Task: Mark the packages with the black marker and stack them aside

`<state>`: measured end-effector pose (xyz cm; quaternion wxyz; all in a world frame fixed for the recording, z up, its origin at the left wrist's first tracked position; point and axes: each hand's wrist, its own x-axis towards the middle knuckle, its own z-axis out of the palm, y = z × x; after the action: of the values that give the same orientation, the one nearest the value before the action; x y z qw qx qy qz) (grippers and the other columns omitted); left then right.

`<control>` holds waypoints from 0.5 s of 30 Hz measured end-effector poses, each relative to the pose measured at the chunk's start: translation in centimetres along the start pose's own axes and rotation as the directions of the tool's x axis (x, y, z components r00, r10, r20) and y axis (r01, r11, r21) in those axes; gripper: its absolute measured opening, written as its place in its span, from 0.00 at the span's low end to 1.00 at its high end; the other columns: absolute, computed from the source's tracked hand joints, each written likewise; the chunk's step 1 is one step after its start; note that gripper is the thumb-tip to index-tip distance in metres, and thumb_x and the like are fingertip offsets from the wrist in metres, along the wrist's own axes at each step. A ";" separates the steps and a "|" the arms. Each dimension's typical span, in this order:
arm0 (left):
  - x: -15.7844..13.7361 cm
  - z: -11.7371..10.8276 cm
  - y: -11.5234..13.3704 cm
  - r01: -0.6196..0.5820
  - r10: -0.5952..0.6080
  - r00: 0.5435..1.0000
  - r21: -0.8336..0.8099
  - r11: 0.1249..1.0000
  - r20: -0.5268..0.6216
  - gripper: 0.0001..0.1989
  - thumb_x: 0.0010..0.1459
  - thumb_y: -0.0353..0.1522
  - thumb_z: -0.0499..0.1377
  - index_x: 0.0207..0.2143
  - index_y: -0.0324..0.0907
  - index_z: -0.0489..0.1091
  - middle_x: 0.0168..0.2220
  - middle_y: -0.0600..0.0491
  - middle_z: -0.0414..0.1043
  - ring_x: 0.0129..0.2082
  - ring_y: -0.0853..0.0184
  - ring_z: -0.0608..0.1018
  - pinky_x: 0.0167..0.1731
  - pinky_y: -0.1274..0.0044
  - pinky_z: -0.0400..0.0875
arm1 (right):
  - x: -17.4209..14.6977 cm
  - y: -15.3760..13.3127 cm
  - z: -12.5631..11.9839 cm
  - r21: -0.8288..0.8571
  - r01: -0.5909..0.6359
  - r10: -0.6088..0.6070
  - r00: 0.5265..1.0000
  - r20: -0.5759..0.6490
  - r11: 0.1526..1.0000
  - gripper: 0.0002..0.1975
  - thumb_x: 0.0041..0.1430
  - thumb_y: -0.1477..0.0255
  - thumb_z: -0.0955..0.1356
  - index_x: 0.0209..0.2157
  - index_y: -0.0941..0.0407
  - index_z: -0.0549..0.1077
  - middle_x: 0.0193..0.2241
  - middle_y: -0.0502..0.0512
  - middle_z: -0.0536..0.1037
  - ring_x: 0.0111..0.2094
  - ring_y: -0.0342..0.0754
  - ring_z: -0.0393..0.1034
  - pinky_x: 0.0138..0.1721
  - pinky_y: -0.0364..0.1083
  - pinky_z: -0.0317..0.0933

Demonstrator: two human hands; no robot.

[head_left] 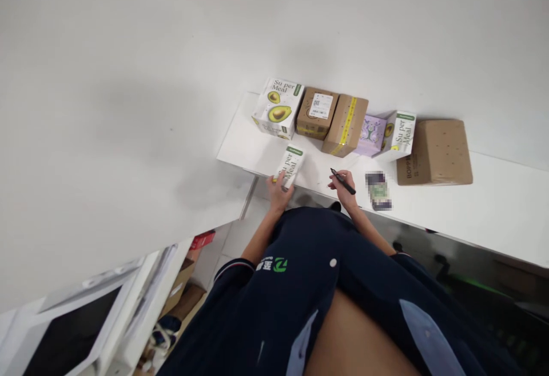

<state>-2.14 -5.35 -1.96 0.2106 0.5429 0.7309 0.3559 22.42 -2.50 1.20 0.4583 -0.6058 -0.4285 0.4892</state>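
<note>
My left hand [281, 193] grips the near end of a small white box [291, 160] printed "Su per Meal" with a green label. The box is at the front part of the white table, and part of its near end is hidden by my fingers. Between the fingers of my right hand [345, 190] is a black marker pen [343, 182], its thin end pointing up and left. Right of that hand, a phone-shaped item [378, 191], blurred out, lies on the table. Behind my left hand stands a larger white avocado box [281, 104].
Along the wall stand two brown cartons with yellow tape [317, 113], [346, 124], a purple box [371, 133], another white Super Meal box [398, 136] and a bigger brown carton [444, 153]. The white table [493, 210] ends close to my body.
</note>
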 end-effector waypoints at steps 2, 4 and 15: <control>-0.2 1.8 1.3 -0.048 0.048 0.998 0.004 0.999 0.050 0.30 0.49 0.32 0.67 0.57 0.42 0.71 0.55 0.40 0.62 0.58 0.51 0.67 0.61 0.59 0.65 | -0.3 -1.7 0.2 0.095 -0.031 0.032 0.999 -0.015 0.995 0.16 0.54 0.60 0.70 0.38 0.51 0.63 0.30 0.47 0.78 0.25 0.43 0.72 0.29 0.44 0.68; -0.4 3.1 2.2 -0.084 0.085 0.991 -0.010 0.996 0.101 0.30 0.49 0.32 0.67 0.56 0.43 0.71 0.55 0.41 0.61 0.59 0.52 0.67 0.62 0.59 0.64 | -0.5 -3.0 0.2 0.167 -0.043 0.048 0.999 -0.026 0.985 0.15 0.54 0.61 0.71 0.37 0.51 0.62 0.25 0.45 0.76 0.23 0.43 0.71 0.29 0.44 0.67; -1.9 4.2 3.5 0.172 -0.148 0.979 -0.179 0.969 0.138 0.53 0.48 0.35 0.68 0.70 0.39 0.44 0.60 0.35 0.58 0.63 0.50 0.64 0.63 0.59 0.62 | 1.0 -3.8 -0.4 0.057 0.071 -0.063 0.989 -0.134 0.996 0.14 0.60 0.56 0.67 0.37 0.52 0.68 0.24 0.47 0.76 0.23 0.44 0.70 0.29 0.45 0.68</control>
<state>3.61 -5.35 -2.28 0.3342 0.4803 0.7207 0.3718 22.74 -0.83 4.75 0.5202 -0.6078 -0.4020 0.4454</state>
